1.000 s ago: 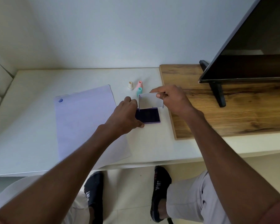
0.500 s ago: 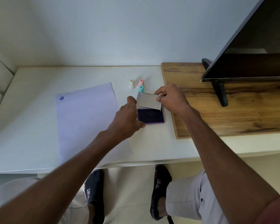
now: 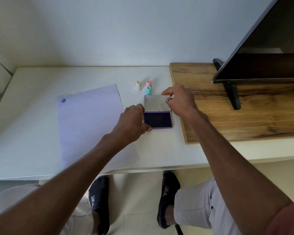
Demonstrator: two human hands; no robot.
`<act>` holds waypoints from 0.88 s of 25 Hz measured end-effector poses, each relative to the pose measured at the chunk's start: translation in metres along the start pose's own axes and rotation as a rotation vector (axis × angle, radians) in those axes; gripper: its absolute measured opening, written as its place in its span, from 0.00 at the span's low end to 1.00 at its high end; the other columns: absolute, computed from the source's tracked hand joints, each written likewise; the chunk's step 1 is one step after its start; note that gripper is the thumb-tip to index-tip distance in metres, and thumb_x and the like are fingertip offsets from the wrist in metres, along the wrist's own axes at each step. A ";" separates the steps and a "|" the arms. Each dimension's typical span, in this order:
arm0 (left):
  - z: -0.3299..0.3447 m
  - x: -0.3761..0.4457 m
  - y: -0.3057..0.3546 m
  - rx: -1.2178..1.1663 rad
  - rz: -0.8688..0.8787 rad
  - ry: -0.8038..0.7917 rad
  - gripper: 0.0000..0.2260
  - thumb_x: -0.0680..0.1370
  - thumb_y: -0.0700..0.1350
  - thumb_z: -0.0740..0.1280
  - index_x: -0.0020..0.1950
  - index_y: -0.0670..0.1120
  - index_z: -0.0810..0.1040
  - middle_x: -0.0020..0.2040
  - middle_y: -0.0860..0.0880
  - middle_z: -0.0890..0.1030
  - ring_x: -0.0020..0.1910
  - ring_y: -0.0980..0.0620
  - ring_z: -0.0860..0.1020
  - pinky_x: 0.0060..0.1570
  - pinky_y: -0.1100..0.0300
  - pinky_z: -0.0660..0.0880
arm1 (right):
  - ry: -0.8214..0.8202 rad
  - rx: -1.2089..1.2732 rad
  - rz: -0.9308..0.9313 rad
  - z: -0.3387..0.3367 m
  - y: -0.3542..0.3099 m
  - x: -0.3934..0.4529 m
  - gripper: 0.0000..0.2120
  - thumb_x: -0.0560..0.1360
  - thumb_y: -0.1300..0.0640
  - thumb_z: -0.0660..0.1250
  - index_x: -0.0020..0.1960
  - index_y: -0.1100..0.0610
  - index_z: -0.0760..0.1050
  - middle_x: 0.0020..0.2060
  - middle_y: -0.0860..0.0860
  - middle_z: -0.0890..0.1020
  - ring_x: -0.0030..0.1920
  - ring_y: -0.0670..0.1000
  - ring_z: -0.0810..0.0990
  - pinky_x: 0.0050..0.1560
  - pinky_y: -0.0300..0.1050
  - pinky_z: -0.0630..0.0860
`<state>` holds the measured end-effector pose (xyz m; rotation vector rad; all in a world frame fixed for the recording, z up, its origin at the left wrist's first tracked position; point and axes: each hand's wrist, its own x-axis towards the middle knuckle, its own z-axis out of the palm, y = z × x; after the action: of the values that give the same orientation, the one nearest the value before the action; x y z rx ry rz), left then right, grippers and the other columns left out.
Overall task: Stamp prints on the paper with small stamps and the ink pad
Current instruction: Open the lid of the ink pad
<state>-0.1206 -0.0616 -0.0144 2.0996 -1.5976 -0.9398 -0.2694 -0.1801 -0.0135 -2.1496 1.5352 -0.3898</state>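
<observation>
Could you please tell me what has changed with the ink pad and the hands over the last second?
The lid of the ink pad dipped halfway down half a second ago and is now swung back open, with the right hand keeping its grip on the lid's far edge. The left hand still steadies the base. The paper, its one blue print and the three small stamps stayed put.

free: bare table point(image 3: 32, 126) at 9 o'clock of paper point(image 3: 90, 122) | blocked: three stamps point(image 3: 148, 90) at 12 o'clock of ink pad point(image 3: 158, 119) | wooden board point(image 3: 241, 114) at 3 o'clock
</observation>
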 end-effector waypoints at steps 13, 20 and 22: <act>0.001 -0.002 -0.001 0.009 0.000 0.021 0.24 0.72 0.43 0.79 0.64 0.45 0.72 0.60 0.46 0.80 0.56 0.48 0.77 0.49 0.56 0.80 | -0.011 -0.101 -0.004 0.007 -0.001 0.003 0.21 0.75 0.66 0.74 0.67 0.55 0.81 0.64 0.55 0.82 0.62 0.55 0.81 0.57 0.44 0.77; -0.001 -0.002 -0.001 -0.012 -0.006 0.013 0.24 0.72 0.42 0.79 0.64 0.44 0.73 0.59 0.46 0.80 0.53 0.50 0.76 0.46 0.59 0.78 | 0.004 -0.162 0.014 0.014 -0.004 0.006 0.21 0.73 0.68 0.74 0.63 0.54 0.83 0.60 0.54 0.83 0.58 0.54 0.82 0.50 0.43 0.78; -0.001 -0.002 0.000 -0.014 -0.001 0.016 0.23 0.72 0.41 0.79 0.63 0.44 0.74 0.58 0.46 0.81 0.52 0.50 0.76 0.44 0.60 0.76 | 0.017 -0.139 0.020 0.013 -0.005 0.004 0.20 0.74 0.68 0.74 0.63 0.55 0.83 0.60 0.55 0.84 0.58 0.54 0.82 0.52 0.44 0.80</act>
<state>-0.1198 -0.0599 -0.0133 2.0936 -1.5779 -0.9297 -0.2575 -0.1800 -0.0219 -2.2392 1.6358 -0.3038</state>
